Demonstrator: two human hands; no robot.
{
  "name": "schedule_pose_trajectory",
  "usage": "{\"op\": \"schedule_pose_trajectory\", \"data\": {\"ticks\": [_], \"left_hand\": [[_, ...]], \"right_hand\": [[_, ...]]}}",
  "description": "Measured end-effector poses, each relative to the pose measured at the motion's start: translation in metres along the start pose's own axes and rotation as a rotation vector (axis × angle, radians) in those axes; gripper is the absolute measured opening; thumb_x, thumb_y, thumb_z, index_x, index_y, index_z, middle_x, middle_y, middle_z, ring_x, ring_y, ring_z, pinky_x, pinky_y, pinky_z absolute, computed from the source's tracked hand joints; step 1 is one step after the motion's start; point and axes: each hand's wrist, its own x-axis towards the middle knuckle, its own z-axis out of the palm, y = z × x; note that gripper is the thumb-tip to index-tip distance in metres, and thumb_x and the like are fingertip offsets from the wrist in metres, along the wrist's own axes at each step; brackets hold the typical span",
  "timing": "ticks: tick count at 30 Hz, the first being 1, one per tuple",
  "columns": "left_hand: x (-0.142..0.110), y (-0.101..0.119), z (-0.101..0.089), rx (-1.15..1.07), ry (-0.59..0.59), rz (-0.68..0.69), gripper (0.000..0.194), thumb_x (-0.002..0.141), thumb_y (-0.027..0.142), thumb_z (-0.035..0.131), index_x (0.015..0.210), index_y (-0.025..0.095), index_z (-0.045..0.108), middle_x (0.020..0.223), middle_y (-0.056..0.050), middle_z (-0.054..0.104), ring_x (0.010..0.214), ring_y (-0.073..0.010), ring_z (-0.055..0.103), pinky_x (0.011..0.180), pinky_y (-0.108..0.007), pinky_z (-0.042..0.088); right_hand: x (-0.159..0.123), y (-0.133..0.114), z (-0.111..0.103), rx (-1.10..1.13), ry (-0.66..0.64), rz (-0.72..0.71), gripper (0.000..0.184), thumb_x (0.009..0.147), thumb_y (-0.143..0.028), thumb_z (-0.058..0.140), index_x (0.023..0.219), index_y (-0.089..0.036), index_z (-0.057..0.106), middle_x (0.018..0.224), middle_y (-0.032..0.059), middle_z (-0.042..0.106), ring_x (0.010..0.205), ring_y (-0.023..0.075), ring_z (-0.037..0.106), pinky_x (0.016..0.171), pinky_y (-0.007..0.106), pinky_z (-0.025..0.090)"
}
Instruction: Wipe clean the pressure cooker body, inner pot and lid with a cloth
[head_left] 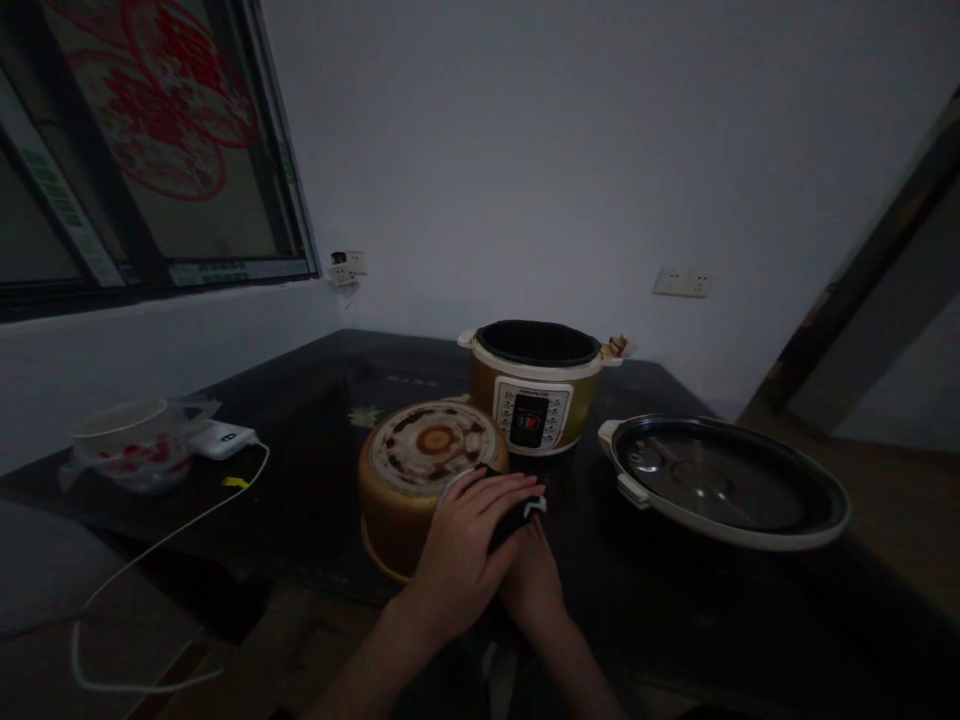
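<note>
My left hand [469, 530] is closed over a small black object [512, 522] with a pale, hook-like end. Its exact kind is hard to make out in the dim light. Below and to the right, my right hand [534, 575] is against the same object, its fingers mostly hidden. Just left of both hands, a gold inner pot [397, 510] rests upside down on the table, its stained base facing up. Behind it stands a gold and white electric pressure cooker [487, 385], lidless, with a dark interior and a control panel in front.
A large cooker lid [731, 480] lies on the black table [315, 480] to the right. At the left are a bowl in a plastic bag [135, 445] and a white device [223, 438] trailing a cable [172, 535]. Wall sockets [682, 283] sit behind.
</note>
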Motion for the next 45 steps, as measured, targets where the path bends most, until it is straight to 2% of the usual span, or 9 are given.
{"op": "schedule_pose_trajectory", "data": {"ticks": [6, 11, 17, 23, 27, 32, 34, 39, 45], "left_hand": [[0.004, -0.002, -0.001, -0.24, 0.176, -0.022, 0.028, 0.093, 0.03, 0.041, 0.107, 0.019, 0.062, 0.109, -0.008, 0.067, 0.104, -0.0203, 0.06, 0.093, -0.034, 0.044], [0.013, 0.008, 0.014, -0.306, 0.164, 0.012, 0.023, 0.092, 0.031, 0.047, 0.094, 0.018, 0.065, 0.094, -0.007, 0.064, 0.09, -0.0183, 0.06, 0.08, -0.028, 0.046], [0.019, 0.003, 0.063, -0.35, -0.035, -0.095, 0.018, 0.089, 0.032, 0.053, 0.094, 0.019, 0.064, 0.091, -0.004, 0.065, 0.085, -0.0174, 0.061, 0.077, -0.027, 0.047], [0.011, -0.021, 0.099, -0.332, -0.16, -0.245, 0.052, 0.085, 0.024, 0.055, 0.135, 0.022, 0.041, 0.11, -0.006, 0.065, 0.091, -0.0173, 0.063, 0.084, -0.031, 0.049], [0.001, -0.02, 0.104, -0.218, -0.217, -0.226, 0.052, 0.084, 0.021, 0.054, 0.135, 0.023, 0.044, 0.123, -0.008, 0.061, 0.1, -0.0199, 0.062, 0.091, -0.036, 0.047], [-0.037, -0.011, 0.06, -0.331, -0.15, -0.077, 0.03, 0.091, 0.02, 0.046, 0.115, 0.025, 0.061, 0.118, -0.004, 0.063, 0.108, -0.0161, 0.059, 0.095, -0.03, 0.045], [-0.06, -0.02, 0.029, -0.357, 0.003, -0.099, 0.026, 0.091, 0.02, 0.046, 0.11, 0.026, 0.064, 0.1, -0.002, 0.068, 0.093, -0.0139, 0.063, 0.085, -0.025, 0.049], [-0.104, -0.081, -0.039, -0.359, 0.623, -0.538, 0.021, 0.084, 0.032, 0.058, 0.102, 0.023, 0.065, 0.094, -0.003, 0.068, 0.086, -0.0176, 0.063, 0.083, -0.03, 0.049], [-0.09, -0.135, -0.068, -1.177, 0.765, -0.789, 0.037, 0.076, 0.036, 0.06, 0.11, 0.02, 0.064, 0.126, -0.007, 0.06, 0.122, -0.0229, 0.05, 0.102, -0.037, 0.041]], "right_hand": [[-0.004, 0.005, -0.024, 0.644, 0.061, -0.047, 0.079, 0.062, -0.031, 0.078, 0.133, -0.021, 0.044, 0.136, 0.0108, 0.051, 0.129, 0.0295, 0.042, 0.109, 0.051, 0.028], [-0.026, 0.004, -0.068, 1.013, 0.179, 0.021, 0.068, 0.064, -0.028, 0.078, 0.127, -0.027, 0.051, 0.131, 0.0064, 0.056, 0.125, 0.0259, 0.048, 0.107, 0.046, 0.034], [-0.044, 0.029, -0.09, 0.97, 0.464, 0.233, 0.041, 0.07, -0.032, 0.072, 0.108, -0.023, 0.061, 0.113, 0.007, 0.065, 0.107, 0.0252, 0.059, 0.096, 0.042, 0.045], [-0.032, 0.089, -0.078, 0.825, 0.433, 0.371, 0.046, 0.067, -0.035, 0.069, 0.109, -0.02, 0.056, 0.107, 0.0091, 0.065, 0.102, 0.0273, 0.061, 0.092, 0.047, 0.046], [-0.025, 0.103, -0.07, 0.489, 0.447, 0.291, 0.048, 0.073, -0.029, 0.059, 0.119, -0.019, 0.052, 0.117, 0.011, 0.06, 0.109, 0.0278, 0.056, 0.097, 0.049, 0.042], [-0.024, 0.086, -0.077, 0.196, 0.462, 0.218, 0.054, 0.079, -0.029, 0.055, 0.131, -0.018, 0.048, 0.129, 0.0145, 0.053, 0.121, 0.0307, 0.046, 0.101, 0.051, 0.037], [-0.021, 0.075, -0.08, 0.277, 0.373, 0.167, 0.051, 0.081, -0.03, 0.055, 0.13, -0.02, 0.048, 0.123, 0.0121, 0.058, 0.115, 0.0273, 0.052, 0.099, 0.047, 0.041], [0.01, 0.051, -0.072, 0.605, 0.014, 0.053, 0.046, 0.079, -0.032, 0.058, 0.124, -0.022, 0.056, 0.115, 0.0087, 0.066, 0.106, 0.0229, 0.061, 0.096, 0.043, 0.044], [0.059, 0.028, -0.067, 1.01, -0.204, 0.229, 0.053, 0.072, -0.049, 0.066, 0.117, -0.02, 0.063, 0.126, 0.0108, 0.061, 0.118, 0.0261, 0.055, 0.098, 0.043, 0.044]]}}
